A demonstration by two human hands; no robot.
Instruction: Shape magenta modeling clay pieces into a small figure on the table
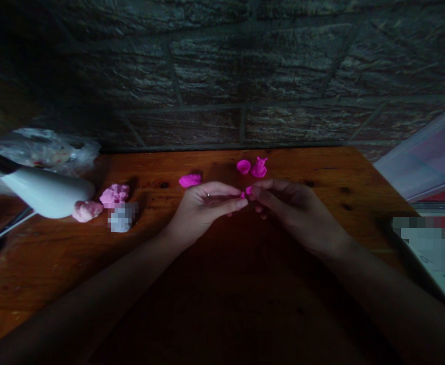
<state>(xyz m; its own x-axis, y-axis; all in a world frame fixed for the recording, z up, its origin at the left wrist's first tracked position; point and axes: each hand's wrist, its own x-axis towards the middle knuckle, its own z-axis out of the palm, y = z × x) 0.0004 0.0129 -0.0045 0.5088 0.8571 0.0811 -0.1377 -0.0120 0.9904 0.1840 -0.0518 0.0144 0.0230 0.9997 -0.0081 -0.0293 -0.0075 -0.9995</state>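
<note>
The left hand (203,205) pinches a tiny pink bit (242,194) between thumb and forefinger, and the right hand (298,207) pinches a second pink piece (249,190) in its fingertips just beside it; whether the two are joined cannot be told. Both are held above the wooden surface (149,165), in front of a pink figure (259,168) with small points on top.

For pieces this small and seemingly soft, a light pinch with the very tips works best — firm pressure would likely flatten them or leave prints. Bringing the fingertips of both hands close, as here, should help steady them.

Beside the figure sits a pink bowl-shaped piece (243,167), hollow side showing. A larger pink lump (190,180) lies just beyond the left hand. At far left, a clear plastic bag (43,147) lies crumpled — its contents are hard to make out. At right stands a translucent box (416,157); something pinkish shows through its wall, too blurred to name.
</note>
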